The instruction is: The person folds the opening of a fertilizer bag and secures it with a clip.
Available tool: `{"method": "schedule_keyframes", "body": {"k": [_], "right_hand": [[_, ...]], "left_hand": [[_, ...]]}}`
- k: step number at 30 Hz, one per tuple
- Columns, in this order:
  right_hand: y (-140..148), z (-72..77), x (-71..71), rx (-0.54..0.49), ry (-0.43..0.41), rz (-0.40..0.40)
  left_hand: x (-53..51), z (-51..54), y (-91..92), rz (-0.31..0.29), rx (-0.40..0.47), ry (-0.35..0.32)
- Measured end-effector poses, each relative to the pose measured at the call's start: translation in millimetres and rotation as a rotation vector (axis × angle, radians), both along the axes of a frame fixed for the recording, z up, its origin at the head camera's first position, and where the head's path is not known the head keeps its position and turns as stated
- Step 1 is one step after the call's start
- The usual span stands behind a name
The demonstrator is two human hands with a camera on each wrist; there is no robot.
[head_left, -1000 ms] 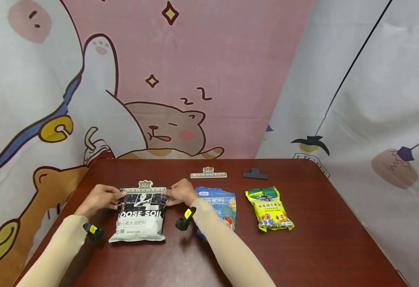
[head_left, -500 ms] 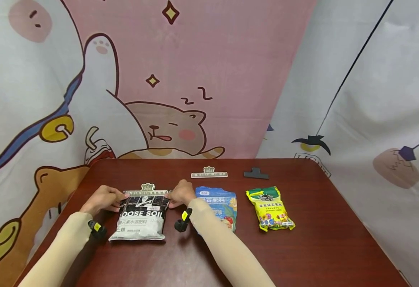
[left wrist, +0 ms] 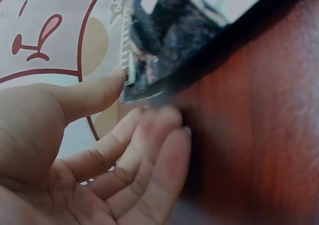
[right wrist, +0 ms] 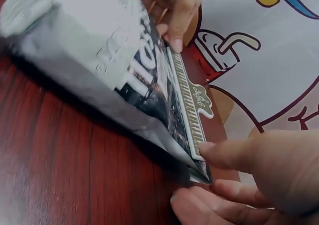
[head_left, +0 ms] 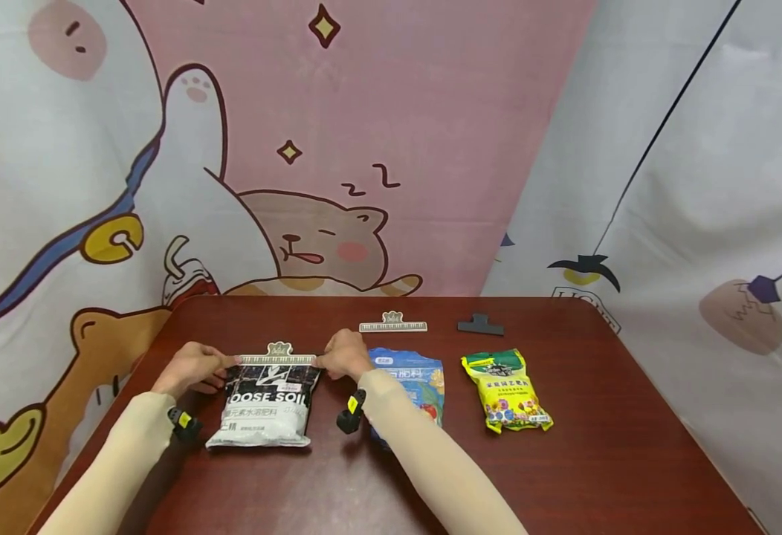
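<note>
Barely anything has shifted from a second ago: the black-and-white bag (head_left: 265, 410) lies in the same spot on the worktop (head_left: 605, 461), piano-key clip (head_left: 277, 360) across its top. The left hand's (head_left: 189, 368) grip is nearly closed, thumb and fingers pinching one top corner; the right hand's (head_left: 346, 354) does likewise opposite, thumb on the clip's end. The worktop's left edge runs near; rightward, the sleeve (head_left: 424, 453) partly covers a blue bag (head_left: 407, 365), then comes a yellow bag (head_left: 506, 391), with worktop stretching beyond.
</note>
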State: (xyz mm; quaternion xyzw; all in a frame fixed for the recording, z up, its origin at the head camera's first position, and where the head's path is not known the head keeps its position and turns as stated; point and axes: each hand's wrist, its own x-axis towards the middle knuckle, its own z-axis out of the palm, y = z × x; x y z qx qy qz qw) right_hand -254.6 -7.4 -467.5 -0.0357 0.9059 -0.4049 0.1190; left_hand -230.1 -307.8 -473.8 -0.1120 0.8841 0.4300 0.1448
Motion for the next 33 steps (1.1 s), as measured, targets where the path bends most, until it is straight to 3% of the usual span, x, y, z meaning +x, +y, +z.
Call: {"method": "schedule_keyframes", "body": {"k": [6, 12, 16, 24, 33], "right_hand": [[10.5, 7.3, 1.0, 0.086, 0.149, 0.113], [31.8, 24.1, 4.6, 0.043, 0.141, 0.138], [48.8, 33.8, 3.5, 0.048, 0.148, 0.154], [88.0, 46.4, 2.6, 0.009, 0.153, 0.177], [135.3, 45.4, 8.5, -0.043, 0.112, 0.122]], "left_hand": [[0.1, 7.1, 2.9, 0.038, -0.044, 0.138], [0.1, 22.2, 25.6, 0.043, -0.049, 0.234], [-1.9, 34.0, 41.9, 0.014, 0.022, 0.266], [-9.3, 46.2, 77.3, 0.013, 0.244, 0.232], [-11.4, 43.4, 114.7, -0.022, 0.418, 0.149]]}}
